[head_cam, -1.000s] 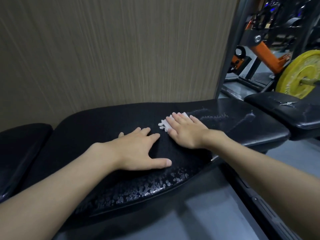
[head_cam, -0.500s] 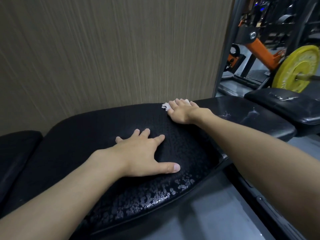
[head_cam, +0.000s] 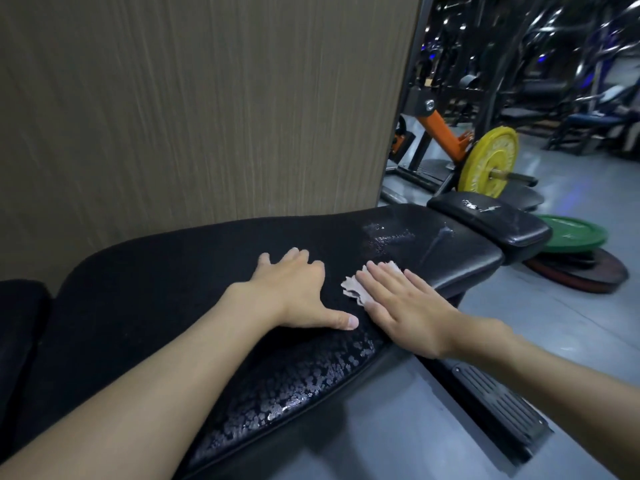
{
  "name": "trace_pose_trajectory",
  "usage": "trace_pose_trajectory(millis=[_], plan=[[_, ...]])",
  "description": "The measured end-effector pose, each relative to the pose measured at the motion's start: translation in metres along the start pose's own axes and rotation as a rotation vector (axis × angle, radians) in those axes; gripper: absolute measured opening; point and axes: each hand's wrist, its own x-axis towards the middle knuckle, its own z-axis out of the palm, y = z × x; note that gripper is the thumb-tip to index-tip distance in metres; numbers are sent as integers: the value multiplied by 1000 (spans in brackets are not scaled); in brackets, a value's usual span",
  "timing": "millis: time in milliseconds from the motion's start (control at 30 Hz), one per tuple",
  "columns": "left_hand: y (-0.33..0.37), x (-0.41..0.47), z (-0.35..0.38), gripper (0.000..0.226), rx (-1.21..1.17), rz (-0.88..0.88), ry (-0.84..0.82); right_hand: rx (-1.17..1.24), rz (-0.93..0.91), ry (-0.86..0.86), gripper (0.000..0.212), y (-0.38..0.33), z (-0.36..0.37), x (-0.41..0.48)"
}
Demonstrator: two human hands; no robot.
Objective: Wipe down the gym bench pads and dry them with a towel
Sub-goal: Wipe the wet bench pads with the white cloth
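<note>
A long black bench pad point(head_cam: 166, 282) runs across the view, with wet patches near its front edge and toward its right end. My left hand point(head_cam: 298, 292) lies flat on the pad, fingers spread, holding nothing. Just to its right, my right hand point(head_cam: 401, 306) presses flat on a small crumpled white paper towel point(head_cam: 353, 287), whose edge sticks out past my fingers. A smaller black pad point(head_cam: 491, 220) with wet streaks adjoins the right end. Another dark pad point(head_cam: 17, 327) shows at the far left.
A brown panelled wall point(head_cam: 190, 105) stands right behind the bench. To the right are a yellow weight plate point(head_cam: 488, 164) on a bar, an orange machine frame point(head_cam: 443, 133), green and dark plates point(head_cam: 575, 233) on the grey floor, and the bench's metal foot point(head_cam: 498, 407).
My right hand has pulled the towel back from the pad's far edge toward me and to the right. The left hand stays planted. The view has swung to the right.
</note>
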Motion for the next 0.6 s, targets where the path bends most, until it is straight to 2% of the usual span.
trace_pose_trajectory(millis=[67, 200, 333, 600], plan=[[-1, 7, -2, 106, -64, 48, 19, -10, 10, 4, 55, 0, 2, -8], [4, 20, 1, 96, -61, 29, 15, 10, 35, -14, 56, 11, 2, 15], [9, 29, 1, 86, -76, -17, 28, 55, 44, -26, 57, 35, -1, 72], [42, 53, 4, 94, -44, -154, -33, 72, -57, -11, 59, 86, -11, 204]])
